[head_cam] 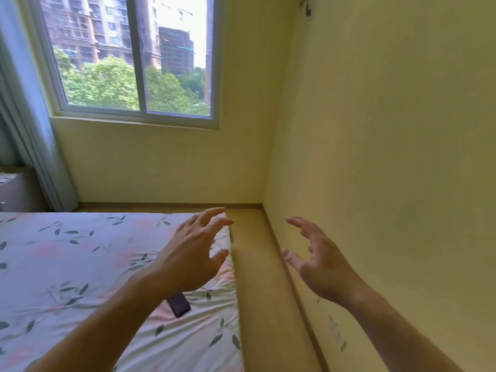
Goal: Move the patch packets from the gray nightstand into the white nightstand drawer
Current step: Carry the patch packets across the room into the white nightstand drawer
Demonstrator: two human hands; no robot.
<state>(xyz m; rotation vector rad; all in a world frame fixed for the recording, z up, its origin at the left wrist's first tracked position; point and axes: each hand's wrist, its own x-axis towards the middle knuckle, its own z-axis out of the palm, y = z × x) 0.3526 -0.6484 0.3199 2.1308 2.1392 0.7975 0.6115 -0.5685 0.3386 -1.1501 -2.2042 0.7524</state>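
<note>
Reaching out side by side in front of the camera, the bare left hand (pixel 192 251) and the bare right hand (pixel 316 261) are both hanging in the air with fingers spread wide and loosely bent, holding nothing. The left hand is hovering above the right edge of the bed with a white sheet printed with pink flowers and green leaves (pixel 67 277); the right hand is hovering over the strip of tan wooden floor (pixel 257 291) between that bed and the pale yellow wall (pixel 389 157). A small dark rectangular phone (pixel 179 304) is lying flat on the sheet, just under the left wrist. Neither the patch packets nor the two nightstands are showing anywhere. A white-framed sliding window (pixel 134 63) is facing trees and apartment blocks.
</note>
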